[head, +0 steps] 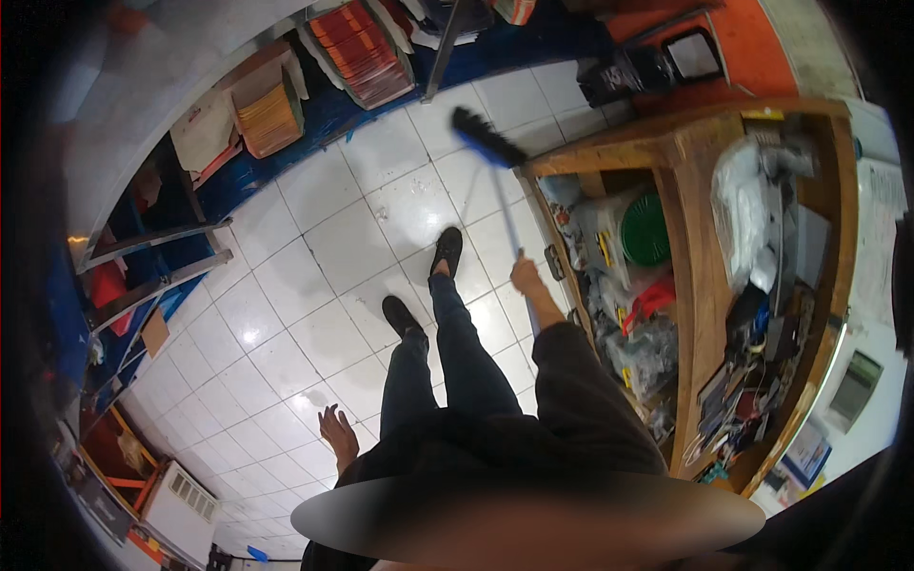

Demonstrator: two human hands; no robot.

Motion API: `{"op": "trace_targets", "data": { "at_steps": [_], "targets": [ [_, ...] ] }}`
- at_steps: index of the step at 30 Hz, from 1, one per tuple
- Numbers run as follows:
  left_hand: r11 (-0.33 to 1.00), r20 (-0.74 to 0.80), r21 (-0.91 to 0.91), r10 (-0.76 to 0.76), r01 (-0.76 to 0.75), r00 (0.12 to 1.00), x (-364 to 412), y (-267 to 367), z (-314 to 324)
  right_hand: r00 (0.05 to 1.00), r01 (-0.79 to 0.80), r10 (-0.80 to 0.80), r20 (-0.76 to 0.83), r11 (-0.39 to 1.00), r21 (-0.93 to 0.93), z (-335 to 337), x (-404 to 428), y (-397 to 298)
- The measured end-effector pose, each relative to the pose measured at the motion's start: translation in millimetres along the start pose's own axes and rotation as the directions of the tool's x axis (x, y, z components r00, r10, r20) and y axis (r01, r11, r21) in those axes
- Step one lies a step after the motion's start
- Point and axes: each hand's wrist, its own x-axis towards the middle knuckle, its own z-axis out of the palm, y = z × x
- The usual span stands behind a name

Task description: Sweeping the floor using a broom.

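Note:
My right hand (527,275) is closed round the blue handle of a push broom (489,139). The broom's dark bristled head with its blue base lies ahead of me, over the white tiled floor (335,246), close to the front corner of a wooden shelf unit. Motion blurs the broom slightly. My left hand (338,432) hangs at my left side, fingers apart, holding nothing. Both my feet, in dark shoes, stand on the tiles between the hands.
On my right stands the open wooden shelf unit (689,285), filled with plastic bags, a green round lid (645,230) and cables. Metal-framed blue shelves with stacked papers (357,50) run along the front and left. A dark bag (621,77) is near the far corner.

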Motion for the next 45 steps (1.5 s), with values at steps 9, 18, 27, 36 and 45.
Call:
{"op": "trace_targets", "data": {
  "at_steps": [9, 18, 27, 36, 45],
  "targets": [
    [0.961, -0.261, -0.226, 0.097, -0.159, 0.96, 86, -20, -68, 0.983, -0.144, 0.074, 0.171, 0.881, 0.45, 30, -253, -4],
    [0.921, -0.042, 0.015, 0.39, -0.39, 0.92, 77, 25, -64, 0.849, -0.443, 0.526, -0.05, 0.76, 0.475, 139, -396, 115],
    [0.901, 0.085, 0.132, 0.404, -0.413, 0.911, 40, 2, -52, 0.946, -0.302, 0.318, 0.069, 0.937, -0.177, 195, -222, 219],
    [0.96, 0.109, 0.088, 0.257, -0.267, 0.96, 34, -6, -38, 0.885, -0.305, 0.441, -0.146, 0.788, 0.534, 207, -302, 105],
    [0.883, 0.174, 0.031, 0.456, -0.468, 0.873, 34, 47, -7, 0.855, -0.513, 0.369, 0.366, 0.489, 0.705, 99, -421, 91]
  ]
}}
